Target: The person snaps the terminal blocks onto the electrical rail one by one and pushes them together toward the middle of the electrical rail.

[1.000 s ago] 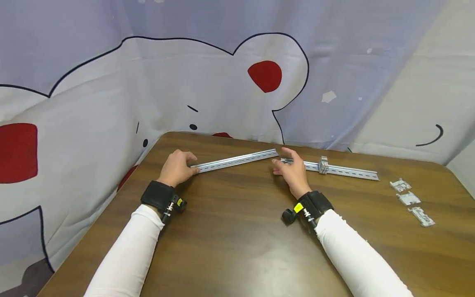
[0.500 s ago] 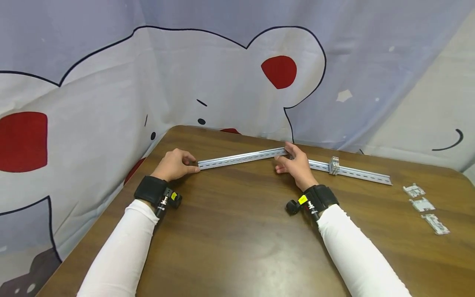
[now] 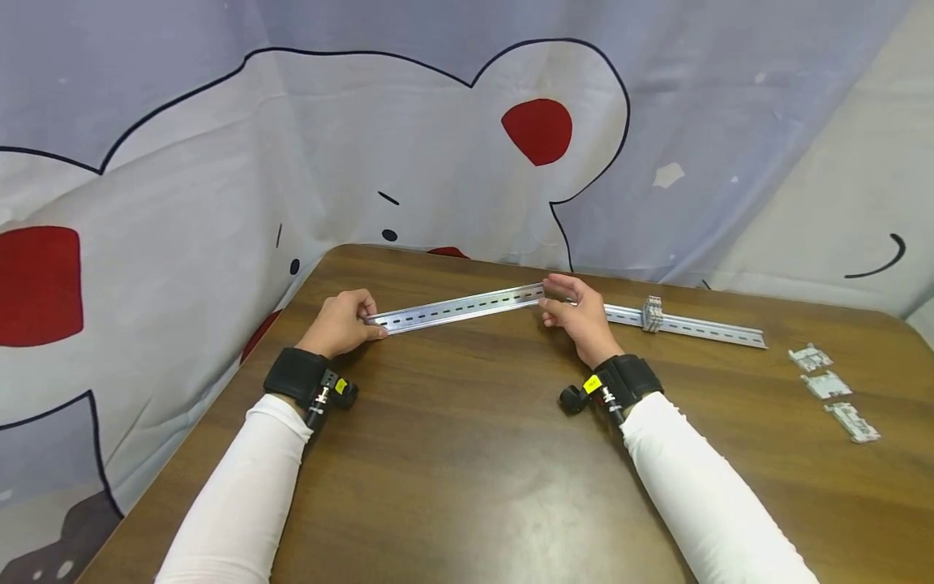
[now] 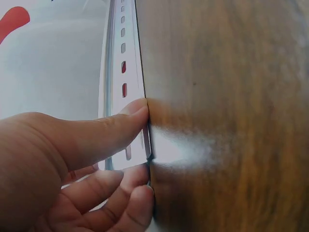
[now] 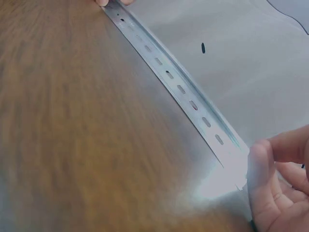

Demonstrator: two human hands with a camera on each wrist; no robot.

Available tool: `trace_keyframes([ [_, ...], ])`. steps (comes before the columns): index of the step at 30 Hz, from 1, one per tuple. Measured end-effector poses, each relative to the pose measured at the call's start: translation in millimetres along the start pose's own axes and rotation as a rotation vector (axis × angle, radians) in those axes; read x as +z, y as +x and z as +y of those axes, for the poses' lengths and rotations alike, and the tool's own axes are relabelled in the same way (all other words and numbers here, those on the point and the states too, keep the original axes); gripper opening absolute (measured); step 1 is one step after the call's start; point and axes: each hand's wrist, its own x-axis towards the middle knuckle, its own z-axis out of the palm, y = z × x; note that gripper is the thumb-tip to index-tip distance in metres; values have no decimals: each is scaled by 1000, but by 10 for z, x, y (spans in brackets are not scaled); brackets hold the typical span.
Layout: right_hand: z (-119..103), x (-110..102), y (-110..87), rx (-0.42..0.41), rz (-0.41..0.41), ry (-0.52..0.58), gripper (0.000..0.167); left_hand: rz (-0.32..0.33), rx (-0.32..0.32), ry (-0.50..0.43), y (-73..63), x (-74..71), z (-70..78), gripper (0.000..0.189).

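A slotted metal DIN rail (image 3: 460, 307) spans the gap between my hands, its slotted face turned towards me. My left hand (image 3: 339, 323) pinches its left end; in the left wrist view the thumb (image 4: 108, 128) lies across the rail (image 4: 123, 48) with the other fingers behind and below. At the far right end, my right hand (image 3: 581, 318) holds the rail between thumb and fingers. The right wrist view shows those fingertips (image 5: 260, 157) at the end of the rail (image 5: 193, 104), partly washed out by glare.
A second DIN rail (image 3: 711, 328) lies to the right, bearing a small cluster of grey terminal blocks (image 3: 653, 314). Three loose pale terminal-block pieces (image 3: 825, 384) lie farther right on the wooden table (image 3: 467, 454). A printed curtain (image 3: 409, 154) hangs behind the table.
My right hand has come onto the right end of the rail, which it stood apart from earlier. The rail has tipped, showing more of its slotted face. The left hand stays at its end.
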Motion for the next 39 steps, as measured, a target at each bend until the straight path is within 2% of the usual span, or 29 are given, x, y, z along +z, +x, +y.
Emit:
trace_keyframes([
  [3,11,4,3,-19,19,45,49,-18,4,-59,2,-32,-70,25],
  [5,15,2,1,-29,23,45,47,-48,-15,-137,-5,-52,-130,20],
  [8,20,-15,-11,-39,23,8,43,-110,-60,-291,-17,-71,-222,18],
  [13,10,-67,-60,-79,57,-92,34,-204,-111,-559,-44,-69,-331,32],
  [18,7,-111,-173,-127,93,-71,33,-264,-95,-696,-37,-90,-359,26],
  [22,-8,-126,-354,-118,-35,10,42,-335,-66,-776,-41,-46,-341,17],
  [24,-6,-129,-470,-76,-117,35,47,-366,-58,-813,-68,0,-336,15],
  [26,-7,-176,-598,-25,-177,74,47,-391,-54,-833,-41,64,-311,13],
  [29,-8,-296,-782,46,-205,119,45,-407,-57,-849,-27,176,-209,12],
  [33,-18,-598,-1037,84,-195,116,41,-452,-39,-819,-18,365,66,14],
  [39,-67,-1113,-1429,112,-271,62,42,-558,64,-703,-44,569,499,17],
])
